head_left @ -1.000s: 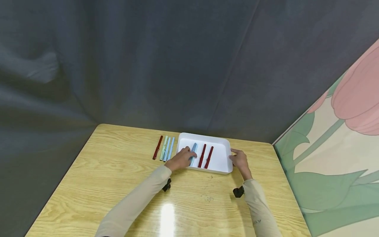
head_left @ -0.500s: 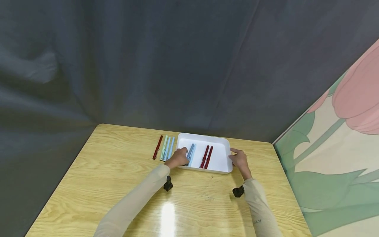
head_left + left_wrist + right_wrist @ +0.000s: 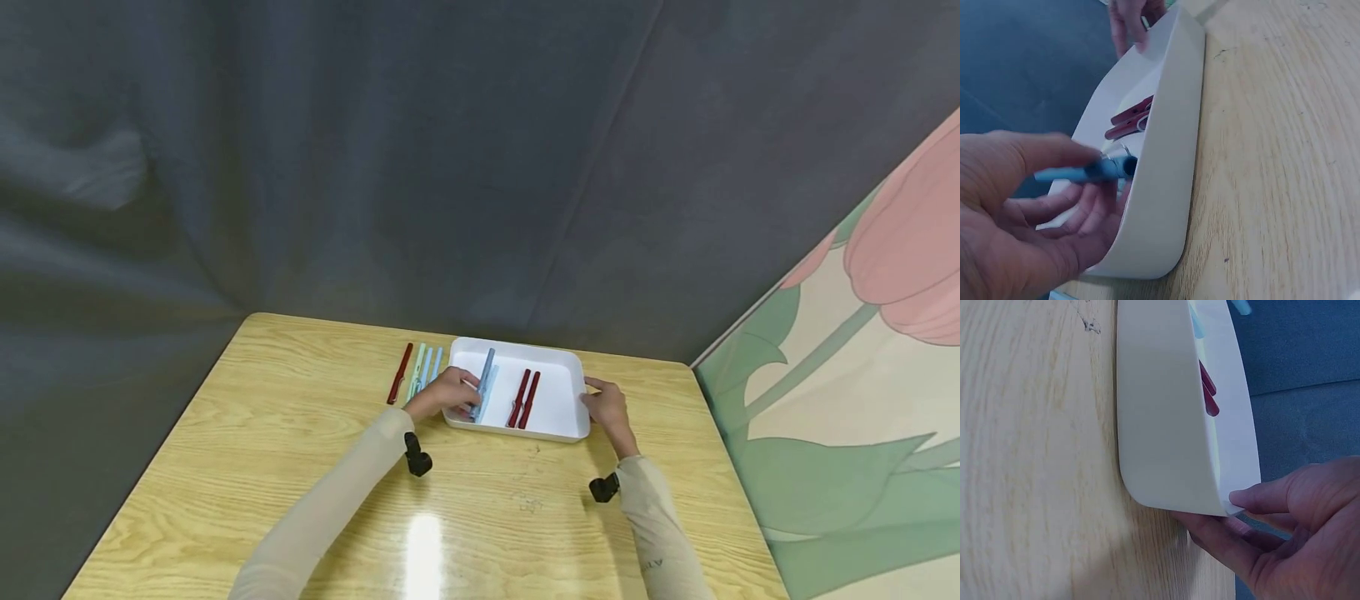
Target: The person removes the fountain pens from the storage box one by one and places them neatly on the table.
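In the head view a white tray [image 3: 558, 404] lies near the table's back edge. My left hand [image 3: 447, 392] is over the tray's left part and pinches a blue pen [image 3: 487, 368] between thumb and fingers. In the left wrist view that blue pen [image 3: 1094, 171] is tilted above the tray floor. Just right of it lies a paler blue pen [image 3: 491, 390], partly hidden. Two dark red pens [image 3: 519, 400] rest side by side mid-tray. My right hand [image 3: 609, 410] holds the tray's right wall, thumb inside and fingers outside in the right wrist view.
Left of the tray, on the wooden table [image 3: 300, 467], a row holds a dark red pen [image 3: 400, 373], a light green pen [image 3: 417, 367] and two light blue pens [image 3: 437, 360]. A dark curtain [image 3: 450, 208] hangs behind the table; a flower-patterned panel [image 3: 810, 417] stands at the right.
The left red pen has moved right, closer to the other one. My left hand has moved left, and the blue pen is now raised off the tray floor. My right hand stays put.
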